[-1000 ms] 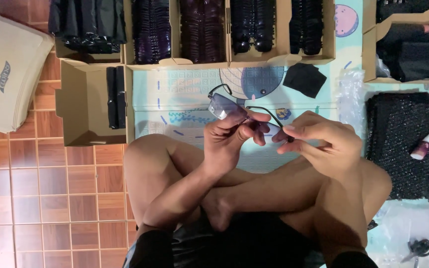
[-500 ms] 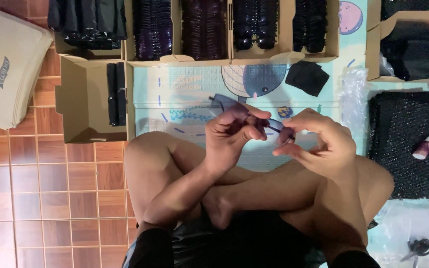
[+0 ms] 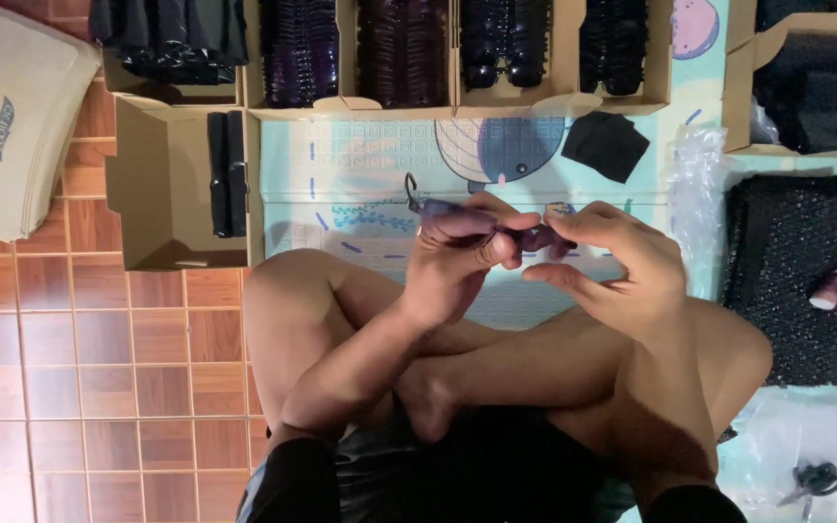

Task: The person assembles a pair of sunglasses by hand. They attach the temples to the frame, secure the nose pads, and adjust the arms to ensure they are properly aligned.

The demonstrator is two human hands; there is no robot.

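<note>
Pair of dark, purple-tinted thin-framed glasses (image 3: 457, 215) held above my crossed legs and the pale patterned floor mat (image 3: 360, 174) — long axis running nine to three. My left hand (image 3: 462, 257) is clamped on the nine-o'clock end; my right hand (image 3: 612, 261) pinches the three-o'clock end, equally near.

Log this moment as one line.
left hand: holds glasses | right hand: at glasses' other end | below: mat | boxes behind
</note>
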